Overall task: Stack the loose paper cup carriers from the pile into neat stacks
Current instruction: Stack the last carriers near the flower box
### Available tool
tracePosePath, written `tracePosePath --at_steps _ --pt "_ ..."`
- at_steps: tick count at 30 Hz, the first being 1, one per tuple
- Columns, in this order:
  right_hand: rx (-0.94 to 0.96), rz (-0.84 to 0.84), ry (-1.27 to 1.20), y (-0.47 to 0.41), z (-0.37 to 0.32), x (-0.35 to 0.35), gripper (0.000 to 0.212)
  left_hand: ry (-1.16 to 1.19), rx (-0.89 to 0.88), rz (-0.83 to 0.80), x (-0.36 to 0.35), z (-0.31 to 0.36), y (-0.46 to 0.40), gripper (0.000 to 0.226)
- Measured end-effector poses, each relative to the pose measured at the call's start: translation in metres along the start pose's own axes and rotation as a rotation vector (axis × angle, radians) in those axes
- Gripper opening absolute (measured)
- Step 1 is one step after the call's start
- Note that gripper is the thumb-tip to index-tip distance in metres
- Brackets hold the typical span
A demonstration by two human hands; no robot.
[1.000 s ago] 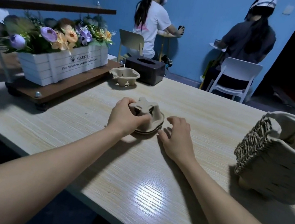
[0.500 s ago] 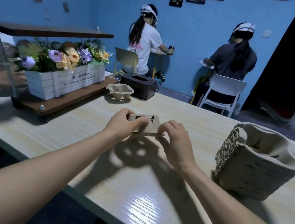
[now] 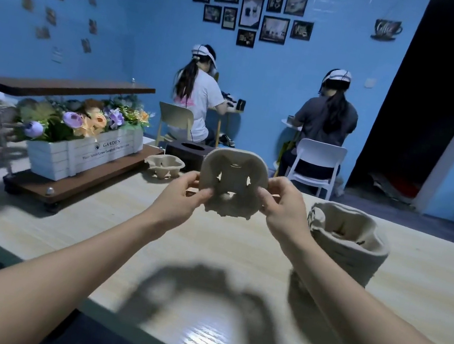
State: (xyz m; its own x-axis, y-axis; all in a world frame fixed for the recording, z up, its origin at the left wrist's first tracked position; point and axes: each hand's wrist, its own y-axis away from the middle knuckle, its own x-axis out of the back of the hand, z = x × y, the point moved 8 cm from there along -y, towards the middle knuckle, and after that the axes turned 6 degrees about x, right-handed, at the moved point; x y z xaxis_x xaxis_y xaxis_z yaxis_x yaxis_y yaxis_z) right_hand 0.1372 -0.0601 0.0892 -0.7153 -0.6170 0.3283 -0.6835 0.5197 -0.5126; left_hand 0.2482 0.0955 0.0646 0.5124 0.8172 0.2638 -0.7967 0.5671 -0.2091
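Observation:
A beige pulp cup carrier (image 3: 232, 183) is held up in the air above the wooden table (image 3: 206, 247), its moulded side turned toward me. My left hand (image 3: 181, 198) pinches its left edge and my right hand (image 3: 282, 204) pinches its right edge. A second carrier (image 3: 164, 165) sits upright on the table farther back, next to the flower shelf. A woven basket (image 3: 346, 247) with a cloth lining stands on the table to the right of my right hand; its contents are mostly hidden.
A white planter box of flowers (image 3: 84, 146) rests on a low wooden shelf (image 3: 45, 182) at the table's left. A dark tissue box (image 3: 188, 153) stands behind the held carrier. Two people sit on chairs at the far blue wall, backs turned.
The carrier lay upside down on the table under my left hand; both hands took it by its edges and lifted it up to face me. My view tilted upward.

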Motion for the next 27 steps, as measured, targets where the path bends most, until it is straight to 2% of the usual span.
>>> tracePosePath --at_steps 3,7,11,13,16,19,22,24,27 --pt "-0.061 0.023 -0.005 0.002 -0.005 0.019 0.010 0.001 -0.034 0.006 -0.006 0.015 0.004 0.015" --pt "-0.155 -0.019 -0.020 0.010 -0.002 0.027 0.018 0.075 0.012 -0.031 -0.015 0.018 0.009 0.016" --pt "-0.171 -0.038 0.143 0.014 -0.001 0.027 0.035 0.046 0.034 -0.018 -0.014 0.017 0.013 0.013" --pt "-0.181 -0.048 0.169 0.013 -0.003 0.025 0.033 0.018 0.039 -0.018 -0.012 0.018 0.012 0.016" --pt "-0.170 -0.085 0.128 0.012 -0.007 0.019 0.012 0.021 0.047 -0.008 -0.008 0.020 0.009 0.018" --pt "-0.218 -0.065 0.068 0.012 -0.008 0.022 0.017 0.159 0.080 0.054 -0.001 0.021 0.009 0.017" --pt "-0.298 0.018 -0.077 0.012 -0.005 0.032 0.019 0.380 0.224 0.035 -0.005 0.011 0.013 0.037" --pt "-0.323 0.073 -0.144 0.012 -0.006 0.039 0.022 0.416 0.274 -0.017 -0.014 0.012 0.018 0.043" --pt "-0.337 0.105 -0.202 0.014 -0.009 0.044 0.027 0.383 0.236 -0.051 -0.027 0.025 0.021 0.040"
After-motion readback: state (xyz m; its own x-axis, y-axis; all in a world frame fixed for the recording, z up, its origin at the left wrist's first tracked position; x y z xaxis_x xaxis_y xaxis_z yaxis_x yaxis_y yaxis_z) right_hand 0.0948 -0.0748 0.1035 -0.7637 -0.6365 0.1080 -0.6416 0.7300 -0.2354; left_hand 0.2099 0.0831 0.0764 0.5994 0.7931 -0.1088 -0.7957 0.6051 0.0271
